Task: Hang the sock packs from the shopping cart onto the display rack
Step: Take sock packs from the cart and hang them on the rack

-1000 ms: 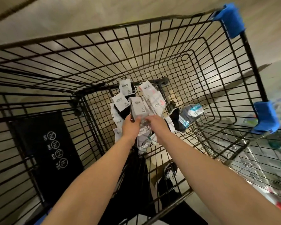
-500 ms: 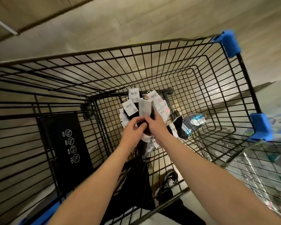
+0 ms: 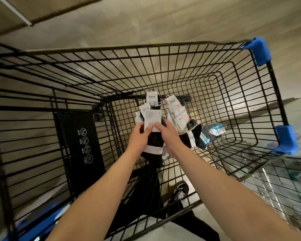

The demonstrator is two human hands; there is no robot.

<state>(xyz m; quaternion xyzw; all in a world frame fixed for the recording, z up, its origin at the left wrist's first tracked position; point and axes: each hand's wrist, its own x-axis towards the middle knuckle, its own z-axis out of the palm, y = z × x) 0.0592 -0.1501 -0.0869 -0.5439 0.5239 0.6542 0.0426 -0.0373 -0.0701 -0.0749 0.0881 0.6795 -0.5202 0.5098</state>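
Black wire mesh forms the shopping cart (image 3: 146, 48), which fills the head view as you look down into its basket. Both of your bare arms reach in over the cart's near rim. Your left hand (image 3: 139, 138) and right hand (image 3: 169, 135) meet low in the middle of the basket. Together they pinch one sock pack (image 3: 152, 117), the fingertips of each hand closed on the lower edge of its white card label. Dark socks with a white band hang below the card, between your wrists. Beyond it, toward the cart's far end, more sock packs (image 3: 177, 112) with white labels lie heaped on the basket floor. A blue-labelled pack (image 3: 214, 130) lies to the right of the heap, nearer the cart's right wall. Blue corner guards (image 3: 258, 53) cap that wall's rim at both ends. A black sign panel (image 3: 80, 145) with white symbols hangs on the cart's left side. Through the near wire, a dark shoe (image 3: 181, 192) shows on the floor below the cart's near end.
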